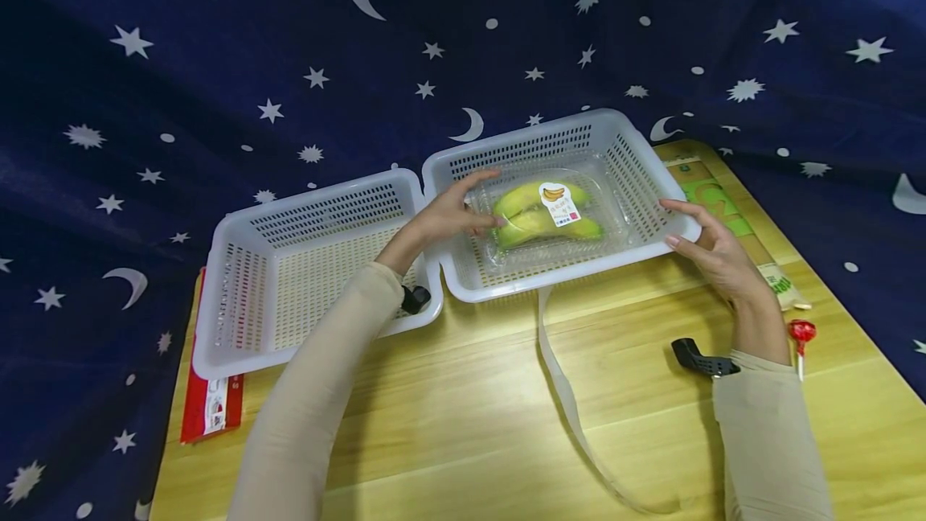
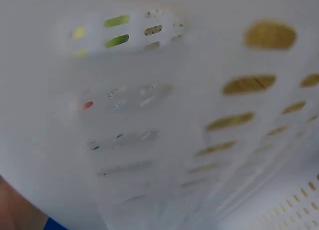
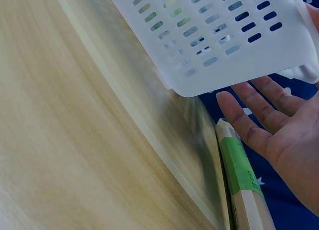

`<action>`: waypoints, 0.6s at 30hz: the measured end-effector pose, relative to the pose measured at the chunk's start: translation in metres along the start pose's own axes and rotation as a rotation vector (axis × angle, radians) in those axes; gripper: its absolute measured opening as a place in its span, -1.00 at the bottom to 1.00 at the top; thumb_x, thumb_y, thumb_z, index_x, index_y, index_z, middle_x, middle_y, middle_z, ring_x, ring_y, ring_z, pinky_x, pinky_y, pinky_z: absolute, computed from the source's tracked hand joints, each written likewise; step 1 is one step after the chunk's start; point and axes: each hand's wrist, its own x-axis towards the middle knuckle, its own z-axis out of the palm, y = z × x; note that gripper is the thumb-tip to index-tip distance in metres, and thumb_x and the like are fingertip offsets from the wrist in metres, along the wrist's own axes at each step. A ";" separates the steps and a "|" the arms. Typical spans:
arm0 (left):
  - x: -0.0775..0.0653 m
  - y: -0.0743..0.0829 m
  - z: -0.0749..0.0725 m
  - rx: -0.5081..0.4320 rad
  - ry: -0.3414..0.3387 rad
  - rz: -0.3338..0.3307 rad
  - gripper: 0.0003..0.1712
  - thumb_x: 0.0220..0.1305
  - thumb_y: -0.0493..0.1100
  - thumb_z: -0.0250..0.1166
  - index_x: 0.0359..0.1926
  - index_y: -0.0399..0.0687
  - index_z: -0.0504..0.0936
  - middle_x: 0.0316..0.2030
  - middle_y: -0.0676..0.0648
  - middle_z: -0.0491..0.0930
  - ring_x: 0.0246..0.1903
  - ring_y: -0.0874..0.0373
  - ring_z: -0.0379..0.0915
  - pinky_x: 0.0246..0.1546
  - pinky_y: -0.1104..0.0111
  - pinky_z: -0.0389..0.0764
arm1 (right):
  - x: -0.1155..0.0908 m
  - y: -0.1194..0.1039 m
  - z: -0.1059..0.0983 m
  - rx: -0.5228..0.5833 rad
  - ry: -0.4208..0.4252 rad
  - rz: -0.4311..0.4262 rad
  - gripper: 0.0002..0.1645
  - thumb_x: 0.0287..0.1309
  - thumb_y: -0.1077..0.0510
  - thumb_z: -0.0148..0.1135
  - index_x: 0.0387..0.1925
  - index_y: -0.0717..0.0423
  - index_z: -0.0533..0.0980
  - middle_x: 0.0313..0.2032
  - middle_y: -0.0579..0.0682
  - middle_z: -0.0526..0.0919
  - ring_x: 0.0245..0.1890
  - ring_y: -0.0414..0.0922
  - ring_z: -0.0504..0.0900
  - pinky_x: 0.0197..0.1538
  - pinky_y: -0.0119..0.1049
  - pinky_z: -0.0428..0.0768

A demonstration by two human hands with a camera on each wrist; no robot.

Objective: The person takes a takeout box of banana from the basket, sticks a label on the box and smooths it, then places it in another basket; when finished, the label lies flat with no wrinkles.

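Observation:
Two bananas (image 1: 531, 222) with a white label lie inside a clear plastic box (image 1: 615, 219). That box sits in the right-hand white basket (image 1: 463, 292), whose slotted side (image 3: 219, 35) fills the top of the right wrist view. My left hand (image 1: 448, 215) reaches over the basket's left rim, its index finger and thumb spread at the box's left end. At the basket's right front corner, my right hand (image 1: 712, 252) holds the rim between thumb and index finger. Its other fingers (image 3: 259, 108) extend outside the basket wall. Slotted white plastic covers the left wrist view.
A second white basket (image 1: 239, 360) adjoins on the left, partly over a red packet (image 1: 191, 416). Behind the right hand lies a brown and green package (image 1: 712, 199); a red lollipop (image 1: 801, 332) is beside that wrist. A pale strip (image 1: 560, 384) trails across the wooden table (image 1: 448, 424).

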 end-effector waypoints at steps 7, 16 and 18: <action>-0.004 0.004 -0.004 0.151 0.059 -0.033 -0.06 0.11 -0.15 0.49 0.46 -0.06 0.23 0.46 -0.29 0.08 -0.25 -0.19 0.69 -0.15 0.33 0.67 | -0.001 0.000 0.000 -0.015 0.007 0.008 -0.35 0.35 0.38 0.05 0.43 0.15 0.20 0.35 0.10 0.14 0.21 -0.17 0.38 0.05 -0.58 0.53; -0.009 0.008 -0.002 0.327 0.013 -0.101 0.23 -0.08 -0.02 0.60 0.51 -0.14 0.08 0.48 -0.29 0.03 -0.01 -0.01 0.59 0.14 0.27 0.56 | -0.001 -0.003 0.001 -0.023 0.010 0.012 -0.35 0.34 0.41 0.03 0.42 0.11 0.22 0.33 0.06 0.17 0.18 -0.20 0.40 0.04 -0.59 0.53; -0.011 0.009 0.000 0.398 0.006 -0.135 0.28 -0.11 0.07 0.60 0.53 -0.09 0.05 0.49 -0.33 -0.06 0.23 -0.11 0.38 0.28 0.15 0.46 | 0.000 -0.003 0.002 -0.017 -0.001 0.004 -0.35 0.34 0.42 0.01 0.42 0.11 0.22 0.31 0.05 0.19 0.17 -0.21 0.41 0.04 -0.59 0.53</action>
